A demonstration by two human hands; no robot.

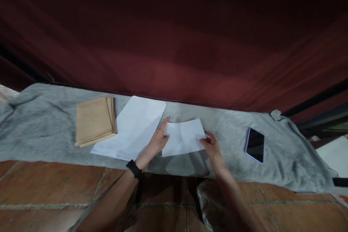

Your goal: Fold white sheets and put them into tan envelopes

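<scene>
Both hands hold a white sheet.

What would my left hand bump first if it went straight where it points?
Past the grey blanket, your left hand would probably meet the dark red cloth first, but how far back is unclear.

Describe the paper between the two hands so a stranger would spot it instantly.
Below the dark red fabric runs a gray cloth. Near the cloth's middle, pinched at one edge by the right hand, with the left hand at the opposite edge, is the white paper. It is visibly smaller than the white sheets lying to its left.
</scene>
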